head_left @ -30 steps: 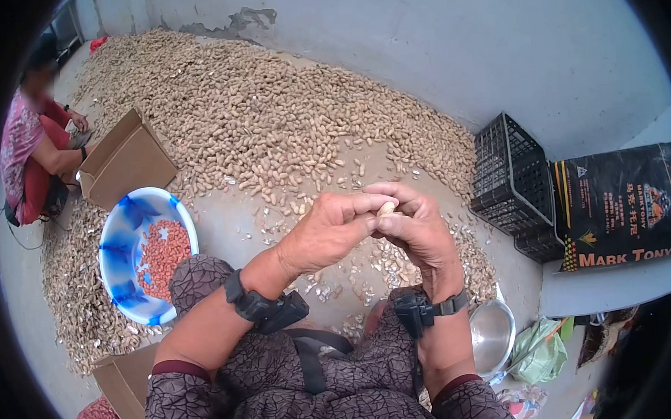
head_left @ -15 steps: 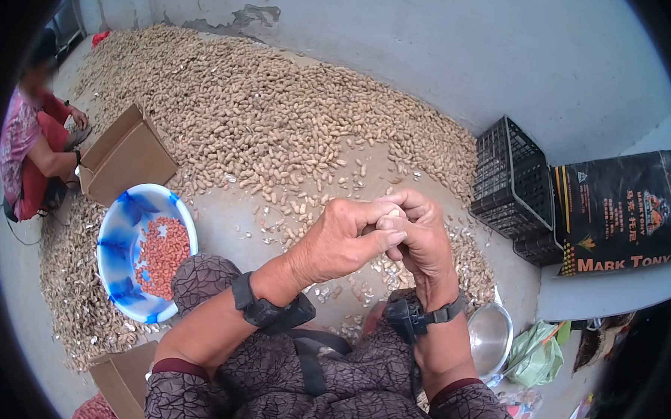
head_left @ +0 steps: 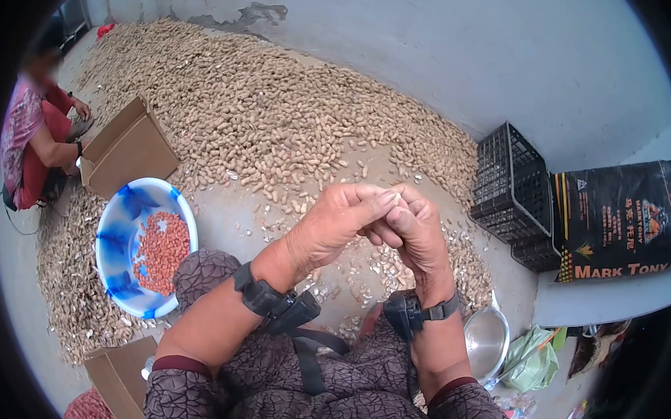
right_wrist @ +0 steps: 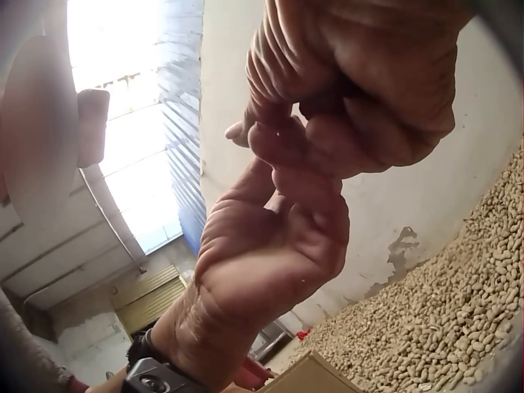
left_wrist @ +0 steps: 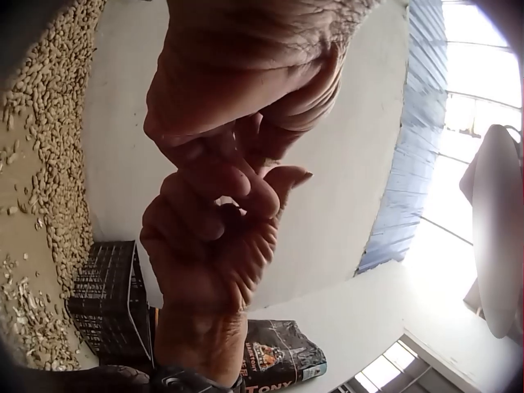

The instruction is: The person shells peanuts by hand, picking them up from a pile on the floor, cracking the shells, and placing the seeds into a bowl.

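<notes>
In the head view my left hand (head_left: 342, 217) and right hand (head_left: 422, 234) meet in front of my body, thumbs and forefingers pinching a peanut (head_left: 398, 198) between them. Only a small pale part of it shows; the fingertips cover the rest. From the left wrist view the fingers of both hands overlap closely. To the left, beside my knee, a blue and white basin (head_left: 109, 258) holds shelled reddish peanut kernels (head_left: 161, 254). Broken shells (head_left: 387, 271) lie scattered on the floor under my hands.
A large heap of unshelled peanuts (head_left: 264, 111) spreads along the wall. Near it are a cardboard box (head_left: 134, 147), a crouching person (head_left: 37, 144), black crates (head_left: 508, 191), a black printed sack (head_left: 617, 220) and a metal bowl (head_left: 486, 341). Another cardboard box (head_left: 122, 372) stands at lower left.
A whole peanut showed between the fingertips earlier; the fingers have since closed over it and shifted their grip, and it is now mostly covered. The view has tilted slightly.
</notes>
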A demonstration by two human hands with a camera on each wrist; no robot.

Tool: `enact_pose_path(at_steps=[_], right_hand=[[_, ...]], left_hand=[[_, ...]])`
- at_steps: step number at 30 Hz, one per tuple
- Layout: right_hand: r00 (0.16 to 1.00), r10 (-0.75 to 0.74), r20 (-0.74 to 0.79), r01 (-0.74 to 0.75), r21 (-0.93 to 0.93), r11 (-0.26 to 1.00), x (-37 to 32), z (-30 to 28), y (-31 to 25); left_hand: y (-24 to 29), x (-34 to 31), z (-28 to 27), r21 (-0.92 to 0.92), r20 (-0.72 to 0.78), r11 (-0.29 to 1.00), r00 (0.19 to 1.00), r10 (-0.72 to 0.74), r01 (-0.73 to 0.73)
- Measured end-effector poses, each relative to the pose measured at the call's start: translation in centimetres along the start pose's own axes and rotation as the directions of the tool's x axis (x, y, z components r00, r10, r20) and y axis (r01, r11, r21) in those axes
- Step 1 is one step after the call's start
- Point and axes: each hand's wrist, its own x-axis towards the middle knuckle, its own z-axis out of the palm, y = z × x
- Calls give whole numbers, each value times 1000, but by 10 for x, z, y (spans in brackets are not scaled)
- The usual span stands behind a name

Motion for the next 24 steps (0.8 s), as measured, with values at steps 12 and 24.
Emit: enact_pose_path(at_steps=[12,24], right_hand=[[959,-156,-238,53,-392,918,4,11,8],[954,-129,-271,28,-347,937,4,-1,3]], left_hand=[[-15,7,-11,-125,-257,988,964,60,-94],[-8,9,-7,175,-233,977,959,162,-122]])
